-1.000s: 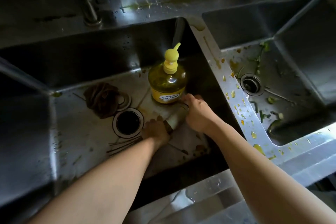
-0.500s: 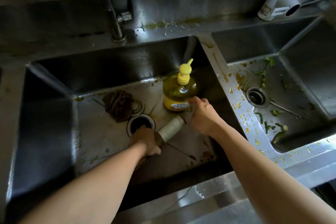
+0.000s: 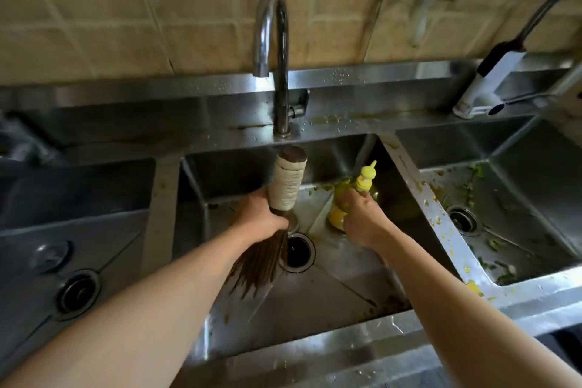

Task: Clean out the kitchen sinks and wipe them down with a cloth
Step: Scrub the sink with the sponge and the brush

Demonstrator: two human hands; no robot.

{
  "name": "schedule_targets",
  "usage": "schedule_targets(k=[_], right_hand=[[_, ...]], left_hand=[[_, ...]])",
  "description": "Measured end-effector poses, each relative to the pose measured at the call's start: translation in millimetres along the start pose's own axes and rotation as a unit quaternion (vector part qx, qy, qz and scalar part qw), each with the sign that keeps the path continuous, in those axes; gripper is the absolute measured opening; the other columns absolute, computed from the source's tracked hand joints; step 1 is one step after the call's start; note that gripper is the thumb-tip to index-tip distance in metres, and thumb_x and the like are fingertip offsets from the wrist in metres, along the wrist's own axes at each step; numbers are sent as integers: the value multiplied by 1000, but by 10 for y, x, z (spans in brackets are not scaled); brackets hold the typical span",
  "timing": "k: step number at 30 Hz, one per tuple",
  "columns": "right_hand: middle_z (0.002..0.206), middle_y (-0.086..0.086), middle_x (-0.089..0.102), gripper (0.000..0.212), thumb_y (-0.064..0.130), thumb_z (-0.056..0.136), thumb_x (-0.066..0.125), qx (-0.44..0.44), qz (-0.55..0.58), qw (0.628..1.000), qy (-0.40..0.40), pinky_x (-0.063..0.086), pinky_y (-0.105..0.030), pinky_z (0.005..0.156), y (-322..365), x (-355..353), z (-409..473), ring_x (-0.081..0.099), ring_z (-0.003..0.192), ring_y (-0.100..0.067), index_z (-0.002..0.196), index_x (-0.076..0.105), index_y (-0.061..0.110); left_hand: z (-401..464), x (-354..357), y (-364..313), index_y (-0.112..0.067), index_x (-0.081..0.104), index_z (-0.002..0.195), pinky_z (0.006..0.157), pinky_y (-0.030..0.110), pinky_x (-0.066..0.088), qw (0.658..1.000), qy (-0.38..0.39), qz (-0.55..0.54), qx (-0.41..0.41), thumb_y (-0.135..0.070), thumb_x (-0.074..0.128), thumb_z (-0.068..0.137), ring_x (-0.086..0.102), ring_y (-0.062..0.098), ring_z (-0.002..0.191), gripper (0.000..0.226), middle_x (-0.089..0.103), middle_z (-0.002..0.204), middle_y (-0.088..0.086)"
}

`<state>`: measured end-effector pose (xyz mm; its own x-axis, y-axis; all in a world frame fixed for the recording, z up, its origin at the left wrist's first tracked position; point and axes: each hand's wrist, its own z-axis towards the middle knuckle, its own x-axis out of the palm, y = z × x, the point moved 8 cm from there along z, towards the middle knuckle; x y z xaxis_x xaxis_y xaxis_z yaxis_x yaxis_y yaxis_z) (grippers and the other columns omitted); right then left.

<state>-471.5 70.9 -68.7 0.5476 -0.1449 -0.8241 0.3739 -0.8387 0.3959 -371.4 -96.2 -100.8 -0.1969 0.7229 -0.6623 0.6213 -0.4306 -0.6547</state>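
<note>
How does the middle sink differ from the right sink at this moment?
The middle sink has both hands in it, the left hand gripping a bamboo brush and the right hand holding a yellow soap bottle; the right sink holds no tools. The right sink's floor is strewn with green vegetable scraps, while the middle sink's floor shows only a few stains. Both are stainless steel with a round drain.

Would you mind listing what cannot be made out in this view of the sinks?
- Soap bottle label: head view, blurred and covered by the right hand.
- Brush middle: head view, hidden in the left hand grip.
- Left sink: head view, cut off by the left edge.
</note>
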Motion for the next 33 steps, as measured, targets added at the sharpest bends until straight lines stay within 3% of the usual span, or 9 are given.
schedule_targets(k=[5, 9, 15, 20, 25, 29, 33], right_hand=[[129, -20, 39, 47, -1, 89, 38, -17, -14, 999, -34, 38, -32, 81, 378, -165, -261, 48, 113, -37, 134, 38, 11], [131, -19, 39, 45, 4, 93, 42, -24, -15, 998, -56, 45, -36, 92, 578, -306, -423, 50, 114, -34, 137, 37, 11], [136, -18, 36, 52, 0, 90, 44, -32, -13, 998, -57, 42, -41, 102, 804, -474, -479, 43, 122, -36, 140, 35, 13], [134, -18, 37, 45, 4, 92, 46, -62, -9, 997, -52, 42, -35, 93, 896, -542, -372, 46, 116, -33, 136, 38, 11], [134, -18, 36, 48, 3, 91, 46, -87, -1, 995, -47, 42, -38, 97, 875, -534, -196, 45, 117, -34, 138, 36, 11], [139, -18, 32, 55, 1, 91, 45, -74, -15, 997, 0, 39, -34, 99, 696, -293, -76, 43, 123, -34, 143, 32, 11], [135, -17, 37, 52, 1, 89, 48, -89, -7, 996, 2, 39, -32, 95, 528, -199, 83, 45, 120, -33, 139, 36, 10]], left_hand=[[-270, -660, -184, -25, 58, 117, 84, 21, 38, 994, -60, -66, 63, -18, 85, 60, 59, 18, 106, 63, 64, 117, -2], [-396, -979, -297, -22, 55, 122, 87, 22, 37, 989, -68, -100, 89, -18, 84, 65, 57, 20, 113, 63, 62, 122, 0], [-489, -1249, -384, -20, 54, 125, 87, 24, 35, 982, -96, -138, 83, -16, 83, 68, 55, 21, 118, 64, 60, 128, 2], [-477, -1303, -420, -19, 53, 123, 87, 25, 37, 982, -109, -138, 74, -15, 82, 69, 55, 22, 118, 61, 60, 127, 4], [-383, -1191, -318, -19, 49, 129, 91, 26, 38, 982, -110, -149, 33, -16, 80, 73, 52, 22, 122, 64, 56, 131, 3], [-365, -878, -84, -25, 49, 129, 98, 34, 41, 992, -109, -55, -19, -21, 81, 71, 54, 23, 121, 66, 59, 128, 2], [-263, -718, -101, -25, 51, 124, 95, 33, 41, 980, -154, -123, -30, -19, 81, 71, 55, 22, 120, 61, 60, 125, 0]])
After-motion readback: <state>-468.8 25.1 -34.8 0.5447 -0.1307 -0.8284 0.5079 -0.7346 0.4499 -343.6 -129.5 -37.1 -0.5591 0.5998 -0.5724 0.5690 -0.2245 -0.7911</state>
